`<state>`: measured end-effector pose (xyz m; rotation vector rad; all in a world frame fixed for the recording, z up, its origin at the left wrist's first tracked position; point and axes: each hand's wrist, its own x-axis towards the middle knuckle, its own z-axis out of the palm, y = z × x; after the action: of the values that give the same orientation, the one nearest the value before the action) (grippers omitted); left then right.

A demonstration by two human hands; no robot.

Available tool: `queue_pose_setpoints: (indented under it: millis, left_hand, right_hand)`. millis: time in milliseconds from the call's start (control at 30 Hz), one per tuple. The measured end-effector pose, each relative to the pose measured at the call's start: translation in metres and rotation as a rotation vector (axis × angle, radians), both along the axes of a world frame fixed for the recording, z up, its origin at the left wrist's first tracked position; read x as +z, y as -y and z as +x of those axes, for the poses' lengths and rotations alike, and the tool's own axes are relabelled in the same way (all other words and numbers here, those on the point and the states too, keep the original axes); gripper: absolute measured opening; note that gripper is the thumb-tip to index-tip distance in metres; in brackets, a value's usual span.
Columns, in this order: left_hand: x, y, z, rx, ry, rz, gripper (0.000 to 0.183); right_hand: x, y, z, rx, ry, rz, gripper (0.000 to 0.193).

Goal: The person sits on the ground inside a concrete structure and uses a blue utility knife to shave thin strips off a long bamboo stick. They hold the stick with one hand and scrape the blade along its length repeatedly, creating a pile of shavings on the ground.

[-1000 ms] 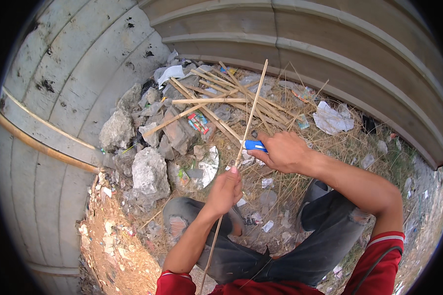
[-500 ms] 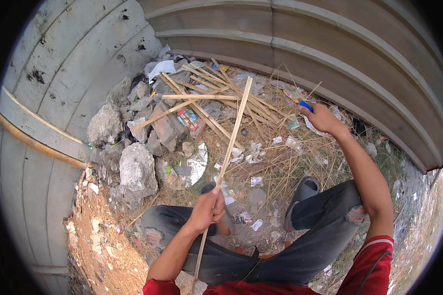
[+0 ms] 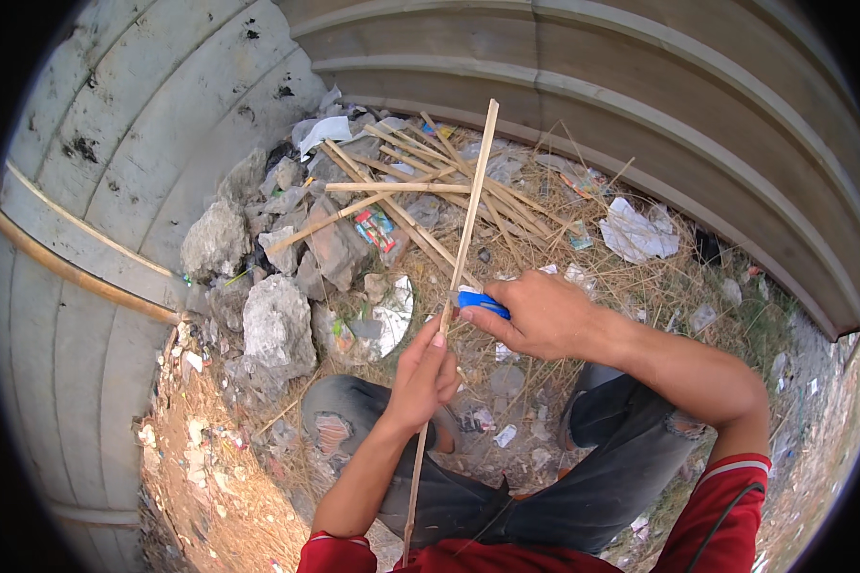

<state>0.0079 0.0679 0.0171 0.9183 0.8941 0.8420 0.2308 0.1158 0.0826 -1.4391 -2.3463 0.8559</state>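
A long, thin bamboo strip [image 3: 473, 205] stands slantwise before me, its upper end pointing away and its lower end reaching down toward my lap. My left hand [image 3: 420, 384] is closed around it near the middle, thumb on top. Just above that grip, my right hand [image 3: 556, 317] holds a blue-handled cutter knife [image 3: 483, 304] against the strip's right side. Its blade is mostly hidden, so I cannot make out how deep it sits. More bamboo strips [image 3: 401, 188] lie crossed in a loose pile on the ground beyond.
Rough grey rocks [image 3: 279, 325] are heaped at the left, with a broken white disc [image 3: 392, 318] beside them. Crumpled paper [image 3: 637, 231] lies on dry grass at the right. A grey panel wall [image 3: 153, 124] and a ribbed metal sheet [image 3: 631, 72] close in the corner.
My right hand has come in from the far right with the knife to the strip. My left hand has moved slightly up and right, and the strip's top now reaches farther away.
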Motion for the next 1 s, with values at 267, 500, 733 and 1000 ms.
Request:
queue_pose_setpoints:
  millis: [267,500,733,1000]
  left_hand:
    - [0.000,0.006,-0.002,-0.080,-0.080,-0.056,0.046]
    - [-0.018,0.035,-0.029,-0.266,-0.235,0.062,0.044]
    - [-0.016,0.015,-0.031,-0.023,-0.176,0.055,0.049]
    - [-0.009,0.007,-0.019,0.041,-0.118,-0.030,0.049]
  right_hand:
    - [-0.028,-0.023,0.006,-0.133,0.167,0.134,0.059]
    - [-0.062,-0.100,0.168,-0.736,0.060,0.313,0.068]
    - [-0.037,-0.047,0.059,-0.362,-0.126,0.083,0.064]
    - [-0.044,-0.010,-0.015,0.021,0.049,0.057,0.055]
